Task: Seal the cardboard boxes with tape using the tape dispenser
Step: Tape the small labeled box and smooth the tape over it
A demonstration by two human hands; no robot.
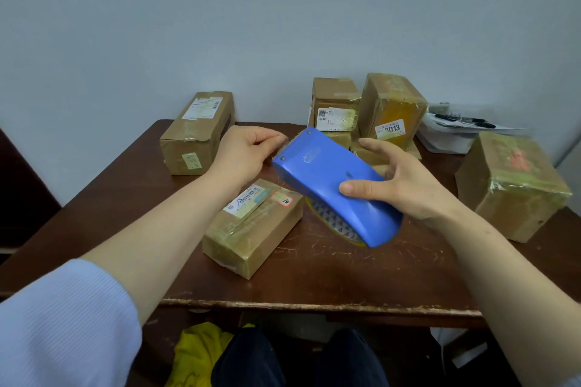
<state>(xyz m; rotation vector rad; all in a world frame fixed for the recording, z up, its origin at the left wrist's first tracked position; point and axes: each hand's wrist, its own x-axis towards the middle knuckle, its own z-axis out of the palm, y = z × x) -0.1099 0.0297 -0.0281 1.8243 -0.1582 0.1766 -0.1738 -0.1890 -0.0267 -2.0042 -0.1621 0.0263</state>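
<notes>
- Currently: right hand (405, 188) grips the blue plastic tape dispenser (320, 173) from its right side, with the thumb across the top of the shell and the fingers wrapped behind. The dispenser is held in the air above the dark wooden bench (345, 270).
- Dispenser long axis runs near-right to far-left, with the serrated cutter edge (294, 140) at the far-left end. The roll of clear tape (333, 220) shows beneath the shell.
- Left hand (245, 151) is at the cutter edge with its fingers curled towards the thumb. Cannot tell whether it pinches a tape end; no strip is visible.
- Small brown cardboard box with a printed label (251, 229) lies on the bench, below and left of the dispenser and between the forearms. Its long axis runs near-left to far-right. The left hand is the nearer one.
- Judgement: tape has to travel down and left to reach that box top.
- Count: one dispenser, one roll and at least six boxes. The rear cluster may hide more.
</notes>
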